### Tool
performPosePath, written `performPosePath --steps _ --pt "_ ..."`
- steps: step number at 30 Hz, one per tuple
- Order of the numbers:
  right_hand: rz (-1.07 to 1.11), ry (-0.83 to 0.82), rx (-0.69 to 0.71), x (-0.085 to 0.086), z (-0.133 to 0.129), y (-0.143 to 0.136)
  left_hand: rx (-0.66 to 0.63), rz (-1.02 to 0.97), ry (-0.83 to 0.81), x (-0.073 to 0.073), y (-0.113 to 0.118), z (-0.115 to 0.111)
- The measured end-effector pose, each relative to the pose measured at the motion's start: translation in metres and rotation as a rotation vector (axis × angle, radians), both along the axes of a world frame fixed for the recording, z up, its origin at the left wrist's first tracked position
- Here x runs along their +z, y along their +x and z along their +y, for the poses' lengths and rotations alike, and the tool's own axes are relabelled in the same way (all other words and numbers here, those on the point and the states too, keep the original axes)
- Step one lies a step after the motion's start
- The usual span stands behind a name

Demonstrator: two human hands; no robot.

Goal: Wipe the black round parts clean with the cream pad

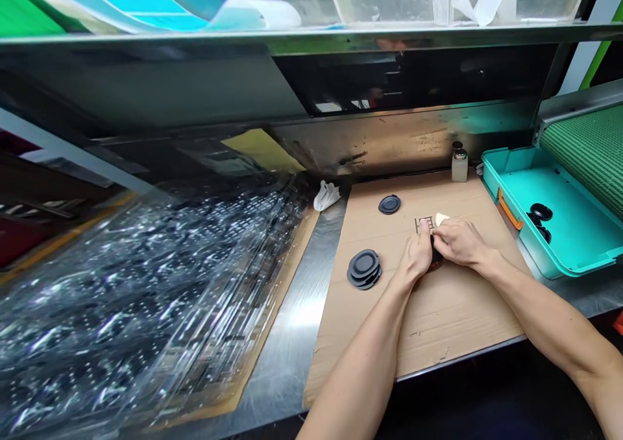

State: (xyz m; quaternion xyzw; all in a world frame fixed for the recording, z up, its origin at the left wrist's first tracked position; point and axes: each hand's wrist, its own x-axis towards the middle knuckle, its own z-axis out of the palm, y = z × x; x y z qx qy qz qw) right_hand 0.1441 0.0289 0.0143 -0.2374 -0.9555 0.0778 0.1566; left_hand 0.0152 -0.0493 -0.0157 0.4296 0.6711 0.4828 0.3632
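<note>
My left hand point(418, 253) is closed round a black part point(435, 253), its thumb pointing up. Much of that part is hidden between my hands, and its full shape does not show. Against it my right hand point(460, 240) is closed, fingers pinched. A small cream-coloured piece point(441, 219) sticks out above the right fingers; its kind cannot be made out. To the left on the cardboard sheet point(457, 310) lies a short stack of black round discs point(364, 268). Farther back is a single black disc point(389, 204).
A turquoise tray point(559, 261) with several black parts point(539, 216) stands right, beside a green conveyor belt point(591, 148). Behind the cardboard is a pump bottle point(459, 164). Shiny plastic-wrapped trays point(146, 284) fill the left. White crumpled tissue point(326, 195) lies between. A metal shelf point(311, 41) crosses overhead.
</note>
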Motion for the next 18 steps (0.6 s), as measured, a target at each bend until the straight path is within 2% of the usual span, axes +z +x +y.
performPosePath --steps 2,4,8,10,12,15,18 --pt "-0.005 -0.03 -0.024 -0.001 0.002 0.001 -0.004 -0.036 -0.015 -0.001 0.0 0.0" --pt "0.013 -0.064 -0.036 -0.002 0.004 0.002 0.016 -0.157 -0.024 0.0 0.0 0.0" --pt "0.253 -0.114 -0.091 -0.007 0.012 0.003 0.114 -0.726 -0.057 0.009 -0.011 0.003" --pt "0.352 -0.123 -0.174 -0.011 0.019 0.003 0.115 -1.025 -0.091 0.015 -0.02 0.003" --pt "0.384 -0.121 -0.251 -0.015 0.025 0.004 0.106 -1.224 -0.121 0.018 -0.028 0.003" --pt "0.316 -0.087 -0.36 -0.017 0.034 0.008 0.103 -1.346 -0.123 0.019 -0.034 0.002" --pt "0.111 -0.026 -0.529 -0.013 0.037 0.015 0.109 -1.365 -0.114 0.019 -0.034 0.001"
